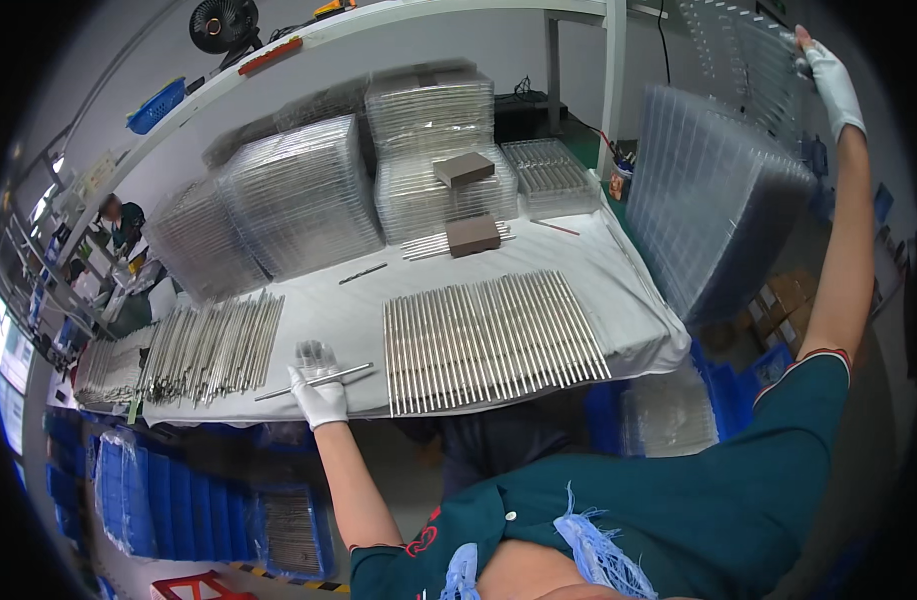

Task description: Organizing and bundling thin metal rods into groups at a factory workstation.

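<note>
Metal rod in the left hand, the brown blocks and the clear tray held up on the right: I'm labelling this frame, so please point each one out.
Metal rod (314, 381): head view, mid-shaft, beside the gloved fingers.
Brown blocks (474, 235): head view, top face of the nearer block.
Clear tray (744, 55): head view, ribbed middle of the raised sheet.

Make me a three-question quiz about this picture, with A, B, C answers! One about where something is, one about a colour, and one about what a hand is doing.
1. Where do the brown blocks sit?
A on the floor
B on the tray stacks
C in a blue bin

2. What colour are the gloves?
A white
B red
C black

3. What is the left hand doing?
A waving
B holding a metal rod
C resting empty

Answers: 1 B, blocks lie atop clear trays. 2 A, both hands wear white. 3 B, fingers close around the rod.
</note>
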`<state>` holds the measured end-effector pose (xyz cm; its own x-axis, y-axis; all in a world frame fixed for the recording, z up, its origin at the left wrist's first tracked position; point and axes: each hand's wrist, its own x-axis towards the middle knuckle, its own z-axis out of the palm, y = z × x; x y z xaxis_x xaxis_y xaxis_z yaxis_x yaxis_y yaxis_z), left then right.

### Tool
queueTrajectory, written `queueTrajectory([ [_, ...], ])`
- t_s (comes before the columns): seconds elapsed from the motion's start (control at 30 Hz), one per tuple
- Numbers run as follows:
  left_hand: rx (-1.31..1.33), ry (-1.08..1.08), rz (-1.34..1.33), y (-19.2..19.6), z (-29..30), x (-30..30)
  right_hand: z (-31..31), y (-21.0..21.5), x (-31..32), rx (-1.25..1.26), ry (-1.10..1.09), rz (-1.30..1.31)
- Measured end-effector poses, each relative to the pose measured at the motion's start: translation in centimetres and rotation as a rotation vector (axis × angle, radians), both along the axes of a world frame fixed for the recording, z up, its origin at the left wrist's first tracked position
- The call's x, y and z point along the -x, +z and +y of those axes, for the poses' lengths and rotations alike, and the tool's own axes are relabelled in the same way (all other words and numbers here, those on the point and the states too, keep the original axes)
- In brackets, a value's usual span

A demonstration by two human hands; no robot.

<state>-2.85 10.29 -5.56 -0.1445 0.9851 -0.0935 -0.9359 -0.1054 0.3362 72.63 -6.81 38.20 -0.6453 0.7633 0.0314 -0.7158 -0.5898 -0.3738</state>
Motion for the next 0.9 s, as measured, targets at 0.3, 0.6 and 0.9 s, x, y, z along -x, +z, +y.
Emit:
queueTrajectory([
  [0.3,0.026,-0.021,0.060,1.1,-0.1,-0.7,4.9,-11.0,23.8,-0.631,-1.801,-1.185],
  [0.6,0.014,-0.033,0.018,1.4,-0.9,-0.4,16.9,-26.9,23.5,-0.272,-1.591,-0.902],
  [0.9,0.022,-0.019,0.105,1.9,-1.3,-0.7,27.4,-34.4,18.1,0.073,-1.433,-0.487],
])
